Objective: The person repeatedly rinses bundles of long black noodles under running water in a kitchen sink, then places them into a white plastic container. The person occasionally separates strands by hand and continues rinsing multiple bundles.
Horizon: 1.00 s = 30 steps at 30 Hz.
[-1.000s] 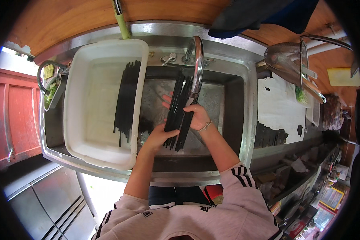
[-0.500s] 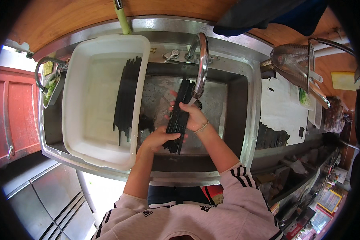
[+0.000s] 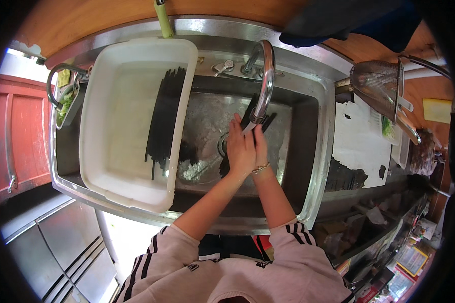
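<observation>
Under the running faucet point(image 3: 267, 76), my two hands press together over the steel sink basin point(image 3: 202, 108). A bundle of thin black chopsticks point(image 3: 248, 108) is squeezed between them; its ends stick out past my fingertips and below my left wrist. My left hand point(image 3: 241, 151) lies across the bundle from the left with its fingers stretched along it. Against it from the right is my right hand point(image 3: 261, 146), a bracelet at its wrist. The palms hide most of the bundle. Many more black chopsticks point(image 3: 166, 116) lie side by side in the white plastic tub point(image 3: 187, 55) on the left.
A strainer point(image 3: 376, 83) hangs at the upper right above a worn white board point(image 3: 361, 141). Dark cloth point(image 3: 349, 25) drapes down at the back. Green vegetables sit in a narrow container point(image 3: 68, 108) at far left. The tub overlaps the sink's left rim.
My hands have shifted right and up under the faucet. My left hand has slid forward from the bundle's near end to lie beside my right. Water now splashes in the basin.
</observation>
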{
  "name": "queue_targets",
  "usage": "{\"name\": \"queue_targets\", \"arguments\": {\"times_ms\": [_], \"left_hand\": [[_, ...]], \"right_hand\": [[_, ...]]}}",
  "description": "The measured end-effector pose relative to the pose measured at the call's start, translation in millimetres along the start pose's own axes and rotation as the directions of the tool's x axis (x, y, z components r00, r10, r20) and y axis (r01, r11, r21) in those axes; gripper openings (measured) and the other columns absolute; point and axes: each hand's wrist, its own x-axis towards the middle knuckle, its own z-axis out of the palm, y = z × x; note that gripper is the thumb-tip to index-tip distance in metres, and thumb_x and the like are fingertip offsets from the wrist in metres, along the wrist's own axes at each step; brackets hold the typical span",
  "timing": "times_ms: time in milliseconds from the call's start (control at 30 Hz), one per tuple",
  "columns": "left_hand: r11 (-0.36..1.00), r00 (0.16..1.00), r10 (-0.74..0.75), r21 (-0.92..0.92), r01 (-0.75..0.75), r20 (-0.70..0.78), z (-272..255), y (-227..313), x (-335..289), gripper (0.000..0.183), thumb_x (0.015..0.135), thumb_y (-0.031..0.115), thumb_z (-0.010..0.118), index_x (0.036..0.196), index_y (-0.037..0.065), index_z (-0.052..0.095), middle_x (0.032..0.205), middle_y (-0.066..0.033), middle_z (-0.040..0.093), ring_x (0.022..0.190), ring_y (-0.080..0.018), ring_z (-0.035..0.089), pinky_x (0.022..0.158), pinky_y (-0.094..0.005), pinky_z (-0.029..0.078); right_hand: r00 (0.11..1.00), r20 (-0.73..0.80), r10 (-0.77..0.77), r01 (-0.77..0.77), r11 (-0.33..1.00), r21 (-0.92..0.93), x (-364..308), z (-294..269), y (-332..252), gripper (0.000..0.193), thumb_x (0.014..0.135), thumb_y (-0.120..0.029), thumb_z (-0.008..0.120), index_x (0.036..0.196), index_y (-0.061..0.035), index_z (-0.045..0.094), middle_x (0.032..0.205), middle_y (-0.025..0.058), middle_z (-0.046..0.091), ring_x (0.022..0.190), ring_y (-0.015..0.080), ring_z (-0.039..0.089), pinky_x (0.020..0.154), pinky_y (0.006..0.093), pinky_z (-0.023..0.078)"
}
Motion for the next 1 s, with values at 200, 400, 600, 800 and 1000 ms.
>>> {"name": "queue_targets", "arguments": {"times_ms": [200, 400, 600, 800, 1000], "left_hand": [[0.833, 0.985, -0.096, -0.531, 0.158, 0.142, -11.5, 12.6, 10.5, 0.064, 0.095, 0.036, 0.037, 0.139, -0.009, 0.022, 0.143, -0.0287, 0.029, 0.132, -0.0412, 0.030, 0.107, -0.0441, 0.026], [0.943, 0.992, -0.015, -0.330, -0.027, -0.123, -22.1, 22.8, 3.2, 0.057, 0.096, 0.031, 0.036, 0.137, -0.007, 0.027, 0.140, -0.0252, 0.034, 0.129, -0.0419, 0.033, 0.107, -0.0408, 0.026], [0.992, 0.990, 0.054, -0.102, -0.067, -0.133, -27.1, 0.5, -9.1, 0.055, 0.097, 0.031, 0.034, 0.136, -0.008, 0.030, 0.140, -0.0267, 0.035, 0.130, -0.0401, 0.032, 0.107, -0.0410, 0.026], [0.916, 0.998, -0.065, -0.398, 0.055, -0.011, -33.1, -14.4, -19.7, 0.055, 0.097, 0.027, 0.035, 0.139, -0.007, 0.024, 0.138, -0.0269, 0.037, 0.130, -0.0390, 0.033, 0.108, -0.0395, 0.026], [0.981, 0.998, -0.053, -0.187, 0.057, 0.028, -31.2, -9.6, -24.6, 0.057, 0.096, 0.030, 0.039, 0.138, -0.007, 0.027, 0.145, -0.0269, 0.026, 0.131, -0.0411, 0.030, 0.108, -0.0412, 0.026]], "right_hand": [[0.982, 0.082, -0.169, 0.183, 0.955, -0.232, 3.5, 2.2, -0.5, 0.074, 0.092, -0.062, 0.031, 0.141, -0.0073, 0.031, 0.144, 0.0048, 0.036, 0.133, 0.0227, 0.032, 0.110, 0.0386, 0.024], [0.974, -0.214, -0.071, 0.097, 0.989, 0.112, 5.3, 9.3, 8.0, 0.084, 0.088, -0.070, 0.028, 0.139, -0.0035, 0.033, 0.143, 0.0072, 0.038, 0.130, 0.0227, 0.036, 0.110, 0.0367, 0.025], [0.992, -0.038, -0.118, 0.115, 0.991, -0.070, 7.4, 11.4, 27.3, 0.056, 0.097, -0.047, 0.035, 0.134, -0.0052, 0.042, 0.133, 0.0071, 0.049, 0.123, 0.0214, 0.045, 0.105, 0.0341, 0.033], [0.993, -0.072, -0.095, 0.092, 0.995, -0.040, 0.3, 11.0, 37.8, 0.053, 0.097, -0.043, 0.035, 0.132, -0.0044, 0.046, 0.132, 0.0081, 0.051, 0.121, 0.0224, 0.046, 0.104, 0.0338, 0.034], [0.984, -0.120, -0.131, 0.131, 0.991, -0.010, -6.3, -3.5, 40.5, 0.051, 0.097, -0.042, 0.036, 0.133, -0.0061, 0.044, 0.133, 0.0064, 0.049, 0.121, 0.0211, 0.046, 0.104, 0.0351, 0.033]]}}
